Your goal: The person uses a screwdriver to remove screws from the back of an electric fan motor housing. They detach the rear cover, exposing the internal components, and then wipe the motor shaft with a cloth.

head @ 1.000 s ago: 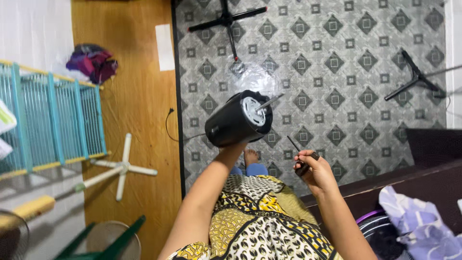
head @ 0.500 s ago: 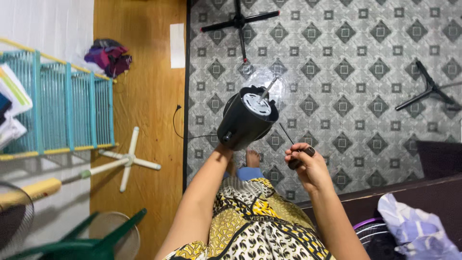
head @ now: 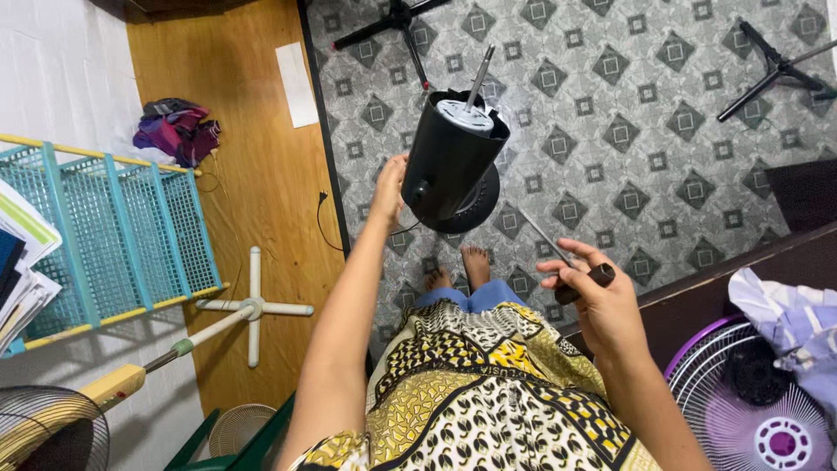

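A black cylindrical fan motor housing with a metal shaft pointing up was held above the patterned grey floor by the left hand, fingers clamped on its side. A dark-handled screwdriver was gripped in the right hand, near the housing.

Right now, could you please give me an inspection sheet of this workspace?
Surface: grey patterned floor beside a wooden strip.
Job's things: black fan motor, shaft pointing up; screwdriver.
Clutter: heap of clothes, white cross stand, black stands, purple fan guard.
Grips: left hand holds the motor's side; right hand grips the screwdriver, apart from the motor.
Cables: black cord on the floor, running toward the motor.
Surroundings: teal rack, dark bench edge.
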